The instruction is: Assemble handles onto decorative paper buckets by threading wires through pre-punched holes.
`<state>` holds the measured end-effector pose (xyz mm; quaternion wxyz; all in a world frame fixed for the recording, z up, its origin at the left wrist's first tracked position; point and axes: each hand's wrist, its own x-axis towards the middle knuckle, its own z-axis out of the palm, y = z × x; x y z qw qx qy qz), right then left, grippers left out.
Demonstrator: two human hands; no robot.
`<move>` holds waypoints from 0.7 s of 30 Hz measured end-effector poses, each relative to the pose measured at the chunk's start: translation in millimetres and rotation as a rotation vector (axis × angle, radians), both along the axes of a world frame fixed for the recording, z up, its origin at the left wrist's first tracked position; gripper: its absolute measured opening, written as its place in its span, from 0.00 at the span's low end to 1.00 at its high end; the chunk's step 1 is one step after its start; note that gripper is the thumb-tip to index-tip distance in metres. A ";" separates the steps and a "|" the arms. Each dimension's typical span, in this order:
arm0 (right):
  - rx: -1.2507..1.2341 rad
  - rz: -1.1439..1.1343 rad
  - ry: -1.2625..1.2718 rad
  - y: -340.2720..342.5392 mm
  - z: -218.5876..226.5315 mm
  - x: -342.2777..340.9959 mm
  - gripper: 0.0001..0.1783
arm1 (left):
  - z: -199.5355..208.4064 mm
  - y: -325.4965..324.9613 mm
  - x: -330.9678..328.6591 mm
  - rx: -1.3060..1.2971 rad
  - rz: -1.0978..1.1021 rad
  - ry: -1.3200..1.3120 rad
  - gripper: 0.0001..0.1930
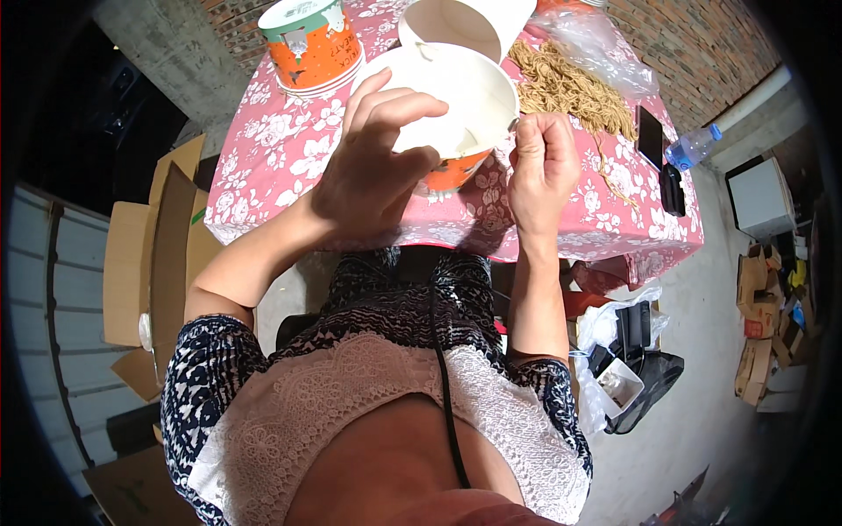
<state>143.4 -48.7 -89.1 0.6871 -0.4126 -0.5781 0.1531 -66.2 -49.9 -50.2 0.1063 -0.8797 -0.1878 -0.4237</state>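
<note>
A paper bucket, white inside and orange outside (452, 174), stands near the table's front edge with its open top toward me. My left hand (373, 162) is raised over the bucket's left side, fingers curved and apart, with nothing seen between them. At the bucket's right rim, my right hand (541, 167) is closed in a pinch; whatever it holds is too small or hidden to name. Behind the bucket lies another white bucket (452, 26), tipped with its mouth toward me. A tangled heap of tan cord (570, 88) is to the right, with loose strands trailing forward.
Stacked orange-and-green printed buckets (314, 57) stand at the far left on the pink floral tablecloth (263, 167). Clear plastic wrap (605, 53), a phone (650, 138), a black case (673, 190) and a water bottle (693, 147) lie right. Cardboard boxes (132, 263) stand on the floor.
</note>
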 end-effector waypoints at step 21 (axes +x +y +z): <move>0.028 0.002 -0.015 -28.9 -21.8 17.5 0.07 | 9.2 39.0 -64.8 -0.939 0.210 -0.664 0.11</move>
